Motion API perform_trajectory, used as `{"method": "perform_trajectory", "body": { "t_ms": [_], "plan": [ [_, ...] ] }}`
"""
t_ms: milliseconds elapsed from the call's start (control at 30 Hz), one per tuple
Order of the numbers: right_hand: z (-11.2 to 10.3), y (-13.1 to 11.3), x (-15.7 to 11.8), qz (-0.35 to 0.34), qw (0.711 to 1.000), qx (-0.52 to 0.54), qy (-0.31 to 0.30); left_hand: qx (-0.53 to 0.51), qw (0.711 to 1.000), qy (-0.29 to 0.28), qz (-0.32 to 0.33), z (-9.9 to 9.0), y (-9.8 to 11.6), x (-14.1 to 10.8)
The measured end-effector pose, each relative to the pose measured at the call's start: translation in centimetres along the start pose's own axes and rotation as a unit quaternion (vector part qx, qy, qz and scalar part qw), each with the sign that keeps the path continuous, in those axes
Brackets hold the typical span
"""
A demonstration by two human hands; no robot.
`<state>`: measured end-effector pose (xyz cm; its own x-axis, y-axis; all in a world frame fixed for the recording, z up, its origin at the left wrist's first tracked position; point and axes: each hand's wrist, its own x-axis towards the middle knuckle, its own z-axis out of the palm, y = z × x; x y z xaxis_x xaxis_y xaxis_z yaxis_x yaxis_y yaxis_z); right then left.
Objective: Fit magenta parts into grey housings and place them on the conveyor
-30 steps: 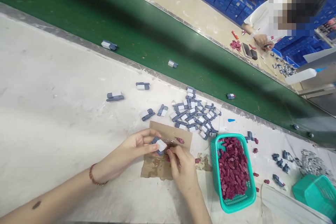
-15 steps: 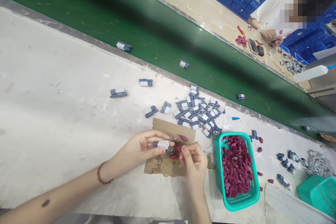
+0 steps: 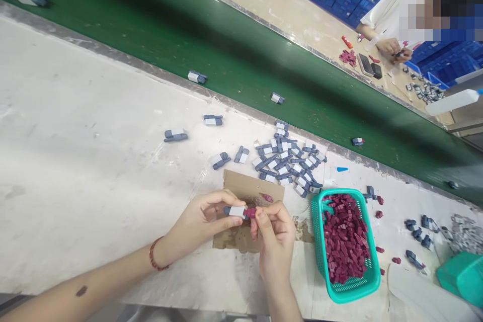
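Note:
Between thumb and fingers, my left hand (image 3: 209, 214) pinches a blue-grey and white plastic part (image 3: 237, 212). My right hand (image 3: 277, 226) pinches a small dark red plastic piece (image 3: 249, 213), whose end meets the right end of the blue-grey and white part. Both hands are over a stained piece of cardboard (image 3: 236, 241) on the white table. Another dark red piece (image 3: 267, 197) lies on the cardboard behind my right fingers. To the right of my right hand stands a green basket (image 3: 354, 294) full of dark red pieces (image 3: 345, 241).
Beyond the cardboard lies a pile of blue-grey and white parts (image 3: 289, 158). A green conveyor belt (image 3: 151, 35) carries several more. At right are loose blue-grey parts (image 3: 417, 231), clear pieces (image 3: 466, 231) and another green basket (image 3: 462, 276). Across the belt, a co-worker's hands (image 3: 396, 50) hold something small.
My right hand has brought the dark red piece up against the end of the part in my left hand. Parts on the belt have shifted right, and another has appeared at far left.

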<state>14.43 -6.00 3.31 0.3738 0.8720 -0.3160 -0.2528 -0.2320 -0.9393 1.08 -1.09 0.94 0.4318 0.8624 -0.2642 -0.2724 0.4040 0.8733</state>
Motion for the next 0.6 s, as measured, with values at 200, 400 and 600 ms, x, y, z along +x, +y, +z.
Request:
{"method": "perform_trajectory", "body": {
  "t_ms": [200, 400, 600],
  "plan": [
    [-0.2, -0.3, -0.2, -0.036, 0.996, -0.081, -0.01, 0.059, 0.998, 0.01, 0.016, 0.1, 0.5, -0.1],
    [-0.8, -1.6, -0.4, 0.005, 0.992, -0.099, -0.078, 0.158, 0.987, -0.009, 0.04, -0.1, 0.7, -0.2],
    [-1.7, -0.7, -0.5, 0.012, 0.996, -0.068, -0.057, 0.23, 0.97, -0.056, 0.053, 0.8, 1.9, 0.3]
  ]
}}
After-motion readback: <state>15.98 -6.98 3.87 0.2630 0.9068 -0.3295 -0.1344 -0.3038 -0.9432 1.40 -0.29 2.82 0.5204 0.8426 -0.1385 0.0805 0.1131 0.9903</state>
